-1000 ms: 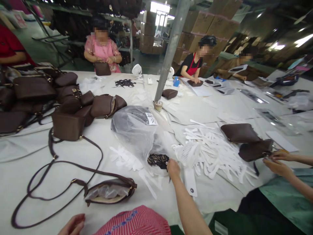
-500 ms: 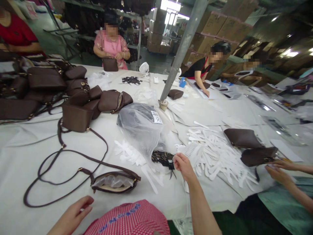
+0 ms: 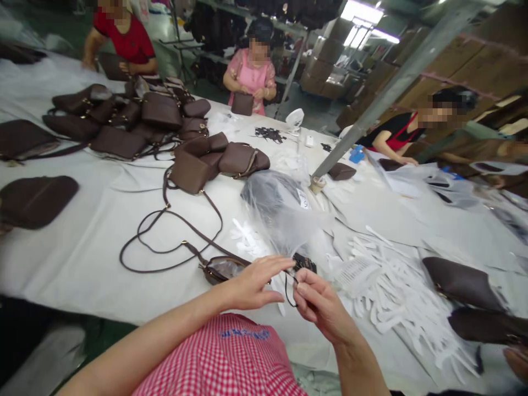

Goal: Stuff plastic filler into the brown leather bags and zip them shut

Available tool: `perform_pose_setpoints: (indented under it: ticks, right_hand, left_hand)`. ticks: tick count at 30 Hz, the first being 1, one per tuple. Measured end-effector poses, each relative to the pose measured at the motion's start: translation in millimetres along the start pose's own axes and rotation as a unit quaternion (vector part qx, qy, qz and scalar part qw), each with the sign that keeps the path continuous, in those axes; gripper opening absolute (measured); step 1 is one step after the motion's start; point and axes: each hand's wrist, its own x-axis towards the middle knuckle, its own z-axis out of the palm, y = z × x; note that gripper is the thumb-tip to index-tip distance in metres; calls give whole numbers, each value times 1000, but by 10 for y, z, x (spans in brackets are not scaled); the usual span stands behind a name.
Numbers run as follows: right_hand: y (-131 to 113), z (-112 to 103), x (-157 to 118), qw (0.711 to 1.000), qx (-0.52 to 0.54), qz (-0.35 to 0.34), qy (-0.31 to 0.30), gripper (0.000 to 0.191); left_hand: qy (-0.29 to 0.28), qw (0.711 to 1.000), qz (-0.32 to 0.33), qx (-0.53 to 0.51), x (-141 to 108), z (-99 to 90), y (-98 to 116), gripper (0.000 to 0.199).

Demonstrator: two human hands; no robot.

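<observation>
Factory room, cardboard boxes (image 3: 466,66) stacked at the back right, grey pole (image 3: 383,99) slanting up from the white-covered table (image 3: 99,264). Three people in view across the far edge: red top (image 3: 126,47), pink apron (image 3: 253,77), black top with red apron (image 3: 398,135). Right hand (image 3: 322,302), above the near edge, has a thin black cord (image 3: 286,289) pinched between thumb and fingers, loop hanging down. Left hand (image 3: 256,283) is released, fingers out straight, thumb apart, tips right by the cord; can't tell if they touch it. Black tags (image 3: 306,264) just beyond the hands, at the mouth of the clear bag (image 3: 284,212), which has dark stuff inside. Open purse (image 3: 220,268) near the near edge, partly behind the left hand, plastic inside, strap looped out on the table. Brown bags (image 3: 160,113) heaped toward the far left corner. White strips (image 3: 383,286) piled right of the right hand, two brown purses (image 3: 464,280) past them toward the right edge
</observation>
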Motion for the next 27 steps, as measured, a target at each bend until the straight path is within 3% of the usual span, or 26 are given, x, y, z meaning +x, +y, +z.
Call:
perform_pose_setpoints:
  ticks: [3, 6, 10, 15, 18, 21, 22, 24, 26, 27]
  right_hand:
    - [-17, 195, -18, 998, -50, 12, -40, 32]
    - [-70, 205, -84, 986, -156, 40, -51, 36]
    - [-109, 173, -155, 962, -255, 33, -87, 26]
    - [-86, 291, 4, 942, -290, -155, -64, 6]
    - [-119, 422, 238, 894, -357, -265, -49, 16]
    - [-158, 605, 459, 844, -432, -311, -69, 18]
    - [-153, 677, 513, 848, -423, -309, -77, 15]
    - [-101, 826, 580, 899, -331, -273, -87, 9]
    - [-24, 946, 595, 958, -190, -186, -106, 10]
    - [2, 981, 590, 974, -127, -141, -122, 11]
  left_hand:
    - [-17, 1000, 16, 2, -104, 87, -129, 24]
    - [-59, 997, -5, -41, -392, 38, -215, 30]
    - [-21, 994, -73, -82, -816, -121, -262, 34]
    - [64, 956, -169, -231, -1073, -166, -275, 29]
    - [91, 945, -169, -265, -1115, -117, -296, 30]
    - [79, 952, -135, -263, -1154, -72, -322, 31]
    - [77, 953, -128, -264, -1171, -64, -331, 31]
    - [92, 945, -135, -282, -1211, -58, -362, 31]
    - [118, 924, -160, -327, -1266, -67, -435, 32]
    - [134, 910, -176, -350, -1302, -75, -496, 33]
